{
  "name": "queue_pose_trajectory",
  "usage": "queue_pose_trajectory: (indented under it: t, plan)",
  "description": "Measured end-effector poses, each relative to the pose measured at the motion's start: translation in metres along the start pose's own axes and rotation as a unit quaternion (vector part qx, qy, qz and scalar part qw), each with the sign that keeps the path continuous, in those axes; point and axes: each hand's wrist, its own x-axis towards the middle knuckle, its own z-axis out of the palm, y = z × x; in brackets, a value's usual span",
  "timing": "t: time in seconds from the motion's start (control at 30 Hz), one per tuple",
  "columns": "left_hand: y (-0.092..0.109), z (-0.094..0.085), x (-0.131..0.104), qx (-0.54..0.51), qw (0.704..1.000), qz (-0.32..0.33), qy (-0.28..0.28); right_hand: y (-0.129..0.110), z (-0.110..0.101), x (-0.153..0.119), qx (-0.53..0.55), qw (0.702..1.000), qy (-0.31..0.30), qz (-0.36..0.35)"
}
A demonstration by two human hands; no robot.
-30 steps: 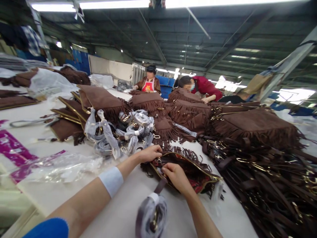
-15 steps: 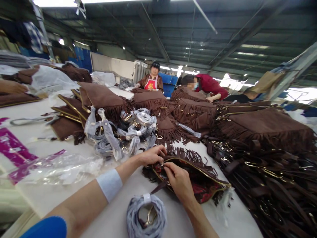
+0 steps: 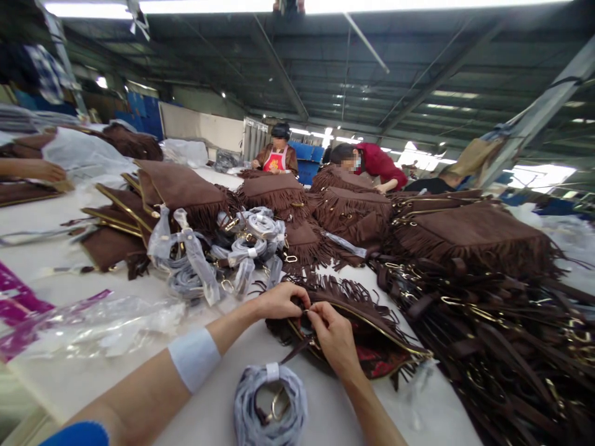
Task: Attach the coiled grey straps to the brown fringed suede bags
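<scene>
A brown fringed bag (image 3: pixel 367 310) lies on the white table (image 3: pixel 195 402), its gold zipper open and a red patterned lining showing. My left hand (image 3: pixel 284 300) is closed at the bag's left end, thumb and fingers pinching near a small metal fitting. Right beside it, my right hand (image 3: pixel 331 331) pinches at the same spot, its fingertips almost touching the left ones. What exactly the fingertips hold is too small to make out. A coiled strap in grey-white wrapping (image 3: pixel 246 402) with a gold clasp lies below the bag, a brown strip running up from it.
Wrapped strap coils (image 3: pixel 253 238) lie beyond my hands, before stacks of brown bags (image 3: pixel 181 192). Many brown straps (image 3: pixel 506 347) are heaped at the right. Clear plastic (image 3: pixel 111 325) lies at the left. Two people (image 3: pixel 277 155) are across the table; another person's hand (image 3: pixel 39 170) shows far left.
The view has shifted slightly, so most things sit a little further left. My fingertips have moved closer together at the bag's left end.
</scene>
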Motion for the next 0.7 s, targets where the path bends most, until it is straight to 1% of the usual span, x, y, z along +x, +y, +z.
queue_pose_trajectory:
  t: [0.03,0.1,0.23,0.33,0.4,0.53,0.7]
  plan:
    - [-0.002,0.003,0.001,-0.012,1.0,-0.001,0.021,0.0,-0.003,0.0,0.005,1.0,-0.002,0.012]
    - [-0.005,0.007,0.003,-0.044,0.998,-0.011,0.041,-0.001,-0.009,0.0,0.015,0.999,-0.014,0.038]
    - [-0.009,0.009,0.004,-0.115,0.991,-0.037,0.051,0.003,-0.015,-0.002,0.041,0.992,-0.076,0.088]
    - [-0.009,0.01,0.004,-0.156,0.985,-0.048,0.047,0.008,-0.011,-0.002,0.048,0.988,-0.091,0.114]
    - [-0.009,0.012,0.004,-0.157,0.986,-0.048,0.043,0.01,-0.008,-0.001,0.046,0.988,-0.086,0.122]
    - [-0.008,0.012,0.004,-0.124,0.991,-0.03,0.034,0.011,-0.004,0.003,0.048,0.989,-0.075,0.122]
    - [-0.008,0.01,0.004,-0.074,0.997,0.022,0.025,0.009,-0.002,0.003,0.073,0.988,-0.073,0.116]
